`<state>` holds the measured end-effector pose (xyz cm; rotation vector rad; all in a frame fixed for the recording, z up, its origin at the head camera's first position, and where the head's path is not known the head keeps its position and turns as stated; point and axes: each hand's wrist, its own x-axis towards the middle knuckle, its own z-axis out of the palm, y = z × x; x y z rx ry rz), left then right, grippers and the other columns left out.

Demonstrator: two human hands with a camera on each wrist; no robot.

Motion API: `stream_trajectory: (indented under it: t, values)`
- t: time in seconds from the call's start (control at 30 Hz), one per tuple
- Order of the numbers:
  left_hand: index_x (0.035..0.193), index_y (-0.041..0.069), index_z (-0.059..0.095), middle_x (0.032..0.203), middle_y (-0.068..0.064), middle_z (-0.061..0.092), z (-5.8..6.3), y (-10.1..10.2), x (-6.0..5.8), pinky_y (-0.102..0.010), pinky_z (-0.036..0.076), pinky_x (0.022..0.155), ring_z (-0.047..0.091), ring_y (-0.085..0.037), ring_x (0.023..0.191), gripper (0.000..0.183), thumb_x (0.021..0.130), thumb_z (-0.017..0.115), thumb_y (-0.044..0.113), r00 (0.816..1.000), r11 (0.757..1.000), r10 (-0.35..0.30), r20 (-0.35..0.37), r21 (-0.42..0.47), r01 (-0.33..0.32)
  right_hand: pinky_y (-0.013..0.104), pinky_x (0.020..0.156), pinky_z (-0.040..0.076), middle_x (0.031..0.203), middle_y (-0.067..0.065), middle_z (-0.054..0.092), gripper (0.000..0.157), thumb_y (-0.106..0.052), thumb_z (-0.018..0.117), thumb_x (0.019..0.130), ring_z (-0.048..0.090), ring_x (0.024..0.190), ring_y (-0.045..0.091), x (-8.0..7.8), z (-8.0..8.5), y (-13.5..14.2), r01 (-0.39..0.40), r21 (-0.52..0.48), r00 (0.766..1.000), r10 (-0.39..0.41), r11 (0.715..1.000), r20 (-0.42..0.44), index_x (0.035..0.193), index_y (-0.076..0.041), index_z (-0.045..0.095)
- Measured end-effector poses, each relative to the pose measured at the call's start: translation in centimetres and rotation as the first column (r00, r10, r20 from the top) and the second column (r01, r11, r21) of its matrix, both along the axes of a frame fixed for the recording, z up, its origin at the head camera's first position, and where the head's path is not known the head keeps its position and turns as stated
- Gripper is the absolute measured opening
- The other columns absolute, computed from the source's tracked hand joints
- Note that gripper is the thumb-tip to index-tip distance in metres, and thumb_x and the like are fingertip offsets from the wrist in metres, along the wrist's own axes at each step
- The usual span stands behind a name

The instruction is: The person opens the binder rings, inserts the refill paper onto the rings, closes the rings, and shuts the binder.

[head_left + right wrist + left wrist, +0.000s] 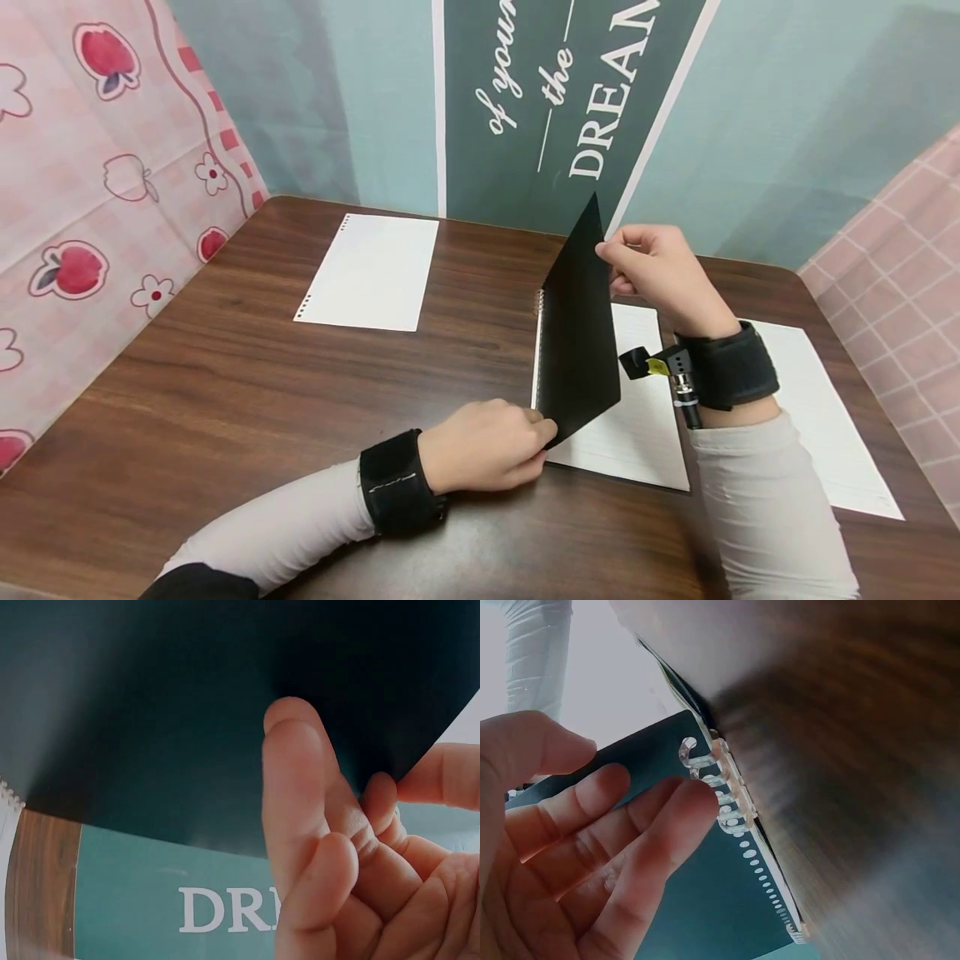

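Observation:
A ring-bound notebook [630,433] with lined white pages lies on the table, its black cover [577,333] raised nearly upright. My right hand [648,262] pinches the cover's free edge between thumb and index finger, with the other fingers behind it in the right wrist view. At the near end of the spine, my left hand [487,446] is beside the cover's lower corner. Its fingers are loosely bent near the clear binding rings [731,784] in the left wrist view. Whether they press on the cover is hard to tell.
A loose white sheet [375,271] with punched holes along its left edge lies at the back left of the wooden table [262,400]. Another lined sheet [832,425] lies to the right, partly behind my right forearm. Cloth-covered walls [300,108] stand behind and at both sides.

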<state>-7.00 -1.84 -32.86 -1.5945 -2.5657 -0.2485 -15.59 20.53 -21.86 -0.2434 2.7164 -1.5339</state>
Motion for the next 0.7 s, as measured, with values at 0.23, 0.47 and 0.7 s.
stream_trajectory:
  t: [0.23,0.47,0.7]
  values:
    - [0.077,0.016,0.057,0.065,0.011,0.05,0.1,-0.4,0.0,-0.018,0.038,0.045,0.042,-0.003,0.05,0.021,0.095,0.06,0.025,0.999,0.999,0.016,-0.028,0.035,-0.015,0.03,0.065,0.058,0.064,0.005,0.055,0.03,-0.02,0.057,0.099,0.058,0.052,0.019,-0.2,0.5,-1.1,0.029,-0.018,0.999,-0.028,0.999,0.015,0.074,-0.004,0.057]
    - [0.07,0.018,0.054,0.06,0.011,0.047,0.5,-0.7,0.1,-0.022,0.041,0.046,0.047,-0.004,0.049,0.032,0.098,0.058,0.033,0.997,0.995,0.055,-0.053,0.081,-0.05,0.032,0.063,0.059,0.059,0.006,0.06,0.026,-0.017,0.052,0.097,0.066,0.052,0.022,-0.3,0.8,-2.9,0.026,-0.013,0.999,-0.026,1.0,0.032,0.079,0.002,0.056]
    - [0.062,0.019,0.048,0.055,0.012,0.041,0.4,-1.1,0.3,-0.018,0.03,0.042,0.038,-0.003,0.045,0.04,0.097,0.061,0.034,0.989,0.975,0.065,-0.134,0.22,-0.034,0.03,0.061,0.058,0.06,0.007,0.065,0.027,-0.019,0.05,0.095,0.068,0.052,0.021,-0.3,1.0,-4.3,0.038,0.089,0.999,-0.039,0.995,0.008,0.081,0.002,0.058]
